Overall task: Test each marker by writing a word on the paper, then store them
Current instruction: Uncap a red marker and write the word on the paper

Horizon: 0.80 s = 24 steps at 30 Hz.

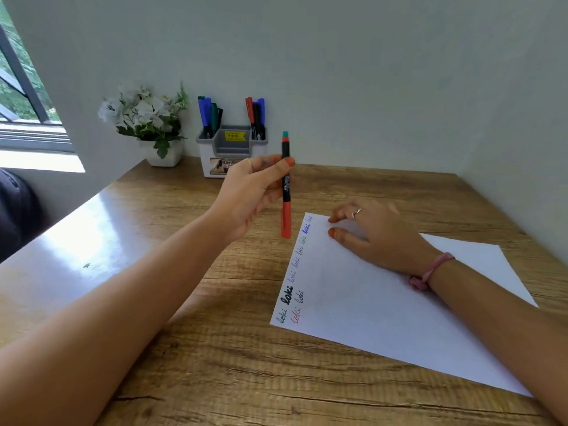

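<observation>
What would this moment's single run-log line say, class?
left hand: holds capped red marker upright | right hand: flat on paper | organizer: markers stored

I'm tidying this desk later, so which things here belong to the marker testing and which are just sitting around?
In use:
marker in left hand
paper under right hand
marker holder

Sitting around:
flower pot
</observation>
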### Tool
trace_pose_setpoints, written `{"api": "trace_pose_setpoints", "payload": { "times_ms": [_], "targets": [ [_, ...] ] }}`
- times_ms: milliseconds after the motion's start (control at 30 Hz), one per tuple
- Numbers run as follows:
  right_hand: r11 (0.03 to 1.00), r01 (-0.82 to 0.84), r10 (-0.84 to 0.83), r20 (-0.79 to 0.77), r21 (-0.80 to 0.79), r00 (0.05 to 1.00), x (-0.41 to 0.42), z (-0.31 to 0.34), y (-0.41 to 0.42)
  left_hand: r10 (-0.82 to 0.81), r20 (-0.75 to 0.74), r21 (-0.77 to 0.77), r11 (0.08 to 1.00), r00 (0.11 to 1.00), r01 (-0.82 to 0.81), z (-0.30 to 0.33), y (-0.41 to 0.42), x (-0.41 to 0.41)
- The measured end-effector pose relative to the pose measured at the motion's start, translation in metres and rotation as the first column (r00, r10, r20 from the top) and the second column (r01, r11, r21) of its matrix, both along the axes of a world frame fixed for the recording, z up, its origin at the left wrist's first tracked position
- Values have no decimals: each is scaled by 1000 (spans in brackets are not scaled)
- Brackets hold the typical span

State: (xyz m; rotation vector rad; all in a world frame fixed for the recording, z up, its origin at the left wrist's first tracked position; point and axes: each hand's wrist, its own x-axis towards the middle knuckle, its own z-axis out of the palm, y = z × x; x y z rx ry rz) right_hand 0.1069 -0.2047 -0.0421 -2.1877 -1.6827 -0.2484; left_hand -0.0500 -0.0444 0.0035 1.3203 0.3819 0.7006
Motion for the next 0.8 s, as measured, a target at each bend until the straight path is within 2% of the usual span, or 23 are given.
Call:
{"api": "trace_pose_setpoints", "payload": {
  "times_ms": [33, 100, 167, 200, 267, 400, 467, 500, 567, 633, 700, 800],
  "targets": [
    [998, -7, 7, -13, 56, 1000, -3, 4, 0, -20, -6, 21, 1000, 1000, 20, 1, -4, 0],
    [979, -22, 68, -225, 202, 972, -15, 15, 0, -57, -8, 43, 997, 998, 57, 2, -12, -1],
    [964, -21, 166, -543, 264, 823, -32, 27, -1, -102, 4, 54, 993, 995, 102, 3, -18, 0],
    [965, -29, 195, -639, 261, 744, -39, 32, -2, -130, 12, 63, 990, 991, 129, 3, -21, 0],
    [964, -70, 237, -718, 255, 655, -50, 37, -4, -189, 14, 88, 978, 982, 187, 4, -27, 0],
    [954, -65, 277, -780, 292, 561, -53, 38, -3, -276, -70, 228, 931, 959, 284, 6, -35, -2],
    [941, -17, 308, -836, 337, 455, -49, 39, -5, -245, -246, 451, 827, 938, 335, 9, -34, -5],
    [930, 4, 335, -854, 367, 397, -45, 40, -7, -203, -360, 569, 726, 911, 386, 11, -32, -7],
    [916, 5, 379, -868, 402, 322, -37, 44, -12, -153, -527, 671, 528, 836, 520, 12, -33, -10],
    [929, -24, 355, -874, 368, 333, -33, 47, -17, -132, -585, 696, 425, 800, 579, 11, -38, -10],
    [958, -38, 275, -867, 286, 414, -31, 49, -20, -67, -583, 745, 355, 810, 565, 8, -43, -8],
    [977, -7, 189, -855, 212, 483, -28, 52, -23, -24, -519, 800, 340, 855, 495, 5, -43, -6]
  ]
}}
